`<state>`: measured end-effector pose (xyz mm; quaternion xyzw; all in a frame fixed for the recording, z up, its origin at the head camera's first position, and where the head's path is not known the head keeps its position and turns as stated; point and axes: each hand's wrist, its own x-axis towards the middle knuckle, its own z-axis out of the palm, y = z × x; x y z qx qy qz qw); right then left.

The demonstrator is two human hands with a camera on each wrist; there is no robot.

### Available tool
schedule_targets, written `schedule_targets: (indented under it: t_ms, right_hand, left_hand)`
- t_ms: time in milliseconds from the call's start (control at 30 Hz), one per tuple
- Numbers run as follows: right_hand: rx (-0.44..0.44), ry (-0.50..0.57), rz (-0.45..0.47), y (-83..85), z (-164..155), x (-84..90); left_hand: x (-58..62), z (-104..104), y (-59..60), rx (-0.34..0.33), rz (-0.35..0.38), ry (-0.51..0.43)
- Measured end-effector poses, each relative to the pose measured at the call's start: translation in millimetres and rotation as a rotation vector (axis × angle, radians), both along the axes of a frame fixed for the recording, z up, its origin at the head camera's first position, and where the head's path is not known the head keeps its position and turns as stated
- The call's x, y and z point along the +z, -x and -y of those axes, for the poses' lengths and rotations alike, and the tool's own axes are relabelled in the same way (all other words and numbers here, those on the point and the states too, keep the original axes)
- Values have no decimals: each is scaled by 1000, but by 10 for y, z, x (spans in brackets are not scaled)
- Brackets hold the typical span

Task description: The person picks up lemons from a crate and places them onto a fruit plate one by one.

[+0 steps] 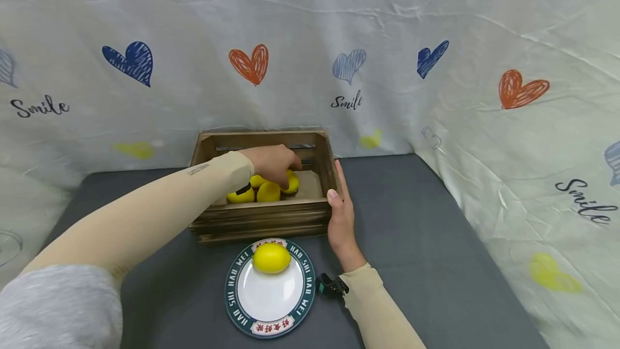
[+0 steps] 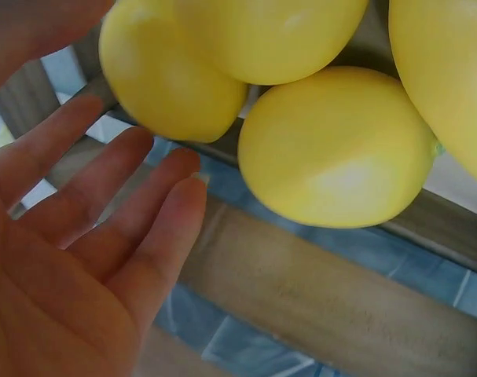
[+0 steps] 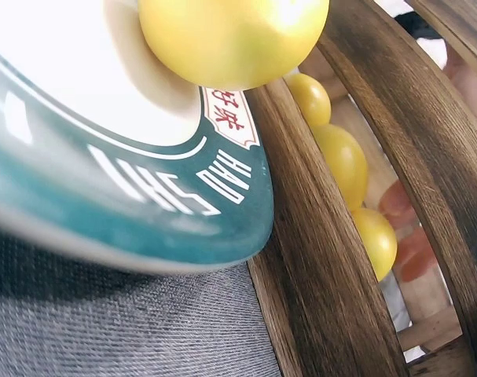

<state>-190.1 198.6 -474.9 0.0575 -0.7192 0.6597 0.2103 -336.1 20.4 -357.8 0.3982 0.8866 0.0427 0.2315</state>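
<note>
Left hand [image 1: 273,163] fingers spread loose over yellow plastic lemons [image 1: 268,192] in slatted wooden crate [image 1: 263,220]; right hand [image 1: 341,220] flat against crate's side.

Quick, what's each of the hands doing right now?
Left hand: open, fingers straight, inside the wooden crate by the lemons, gripping none.
Right hand: open, resting flat against the crate's right end.

Staged tabletop recording booth: heart-print "Smile" sheet [image 1: 310,42] draped as backdrop round grey-covered table [image 1: 426,230].
</note>
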Motion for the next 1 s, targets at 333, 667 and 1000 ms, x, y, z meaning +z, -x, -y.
schedule_targets:
  t_ms: [333,667,1000]
  right_hand:
    - [-10,-19,10,-13,-2,-26]
    - [-2,-6,-3,-19,4,21]
    - [-14,-25,-11,17,-9,-10]
  left_hand:
    - [-123,-121,52,31,54,67]
    - [-70,-151,34,10,46,144]
    - [-110,-171,54,-21,23,125]
